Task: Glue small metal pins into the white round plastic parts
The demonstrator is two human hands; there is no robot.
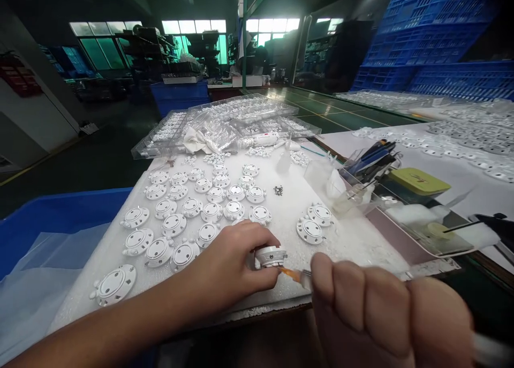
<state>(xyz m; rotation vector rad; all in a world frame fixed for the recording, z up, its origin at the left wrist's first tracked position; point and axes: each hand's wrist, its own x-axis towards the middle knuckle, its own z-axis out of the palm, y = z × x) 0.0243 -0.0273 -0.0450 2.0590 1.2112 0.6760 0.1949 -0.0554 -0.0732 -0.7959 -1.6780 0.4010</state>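
Observation:
My left hand pinches a white round disc-shaped part, tilted on edge, between thumb and fingers above the front of the foam board. In a closed fist, my right hand grips a slim brush with an orange tip and a metal collar. The brush tip reaches the lower edge of the held disc, beside my left thumb, and seems to touch it. Several similar white discs with dark dots and small tabs lie on the foam board. Two more discs lie apart on the right.
A small pile of metal bits and a translucent bottle are on the board. Clear trays of white parts stand behind. To the right is a tool box with a yellow-lidded container; a blue bin is at left.

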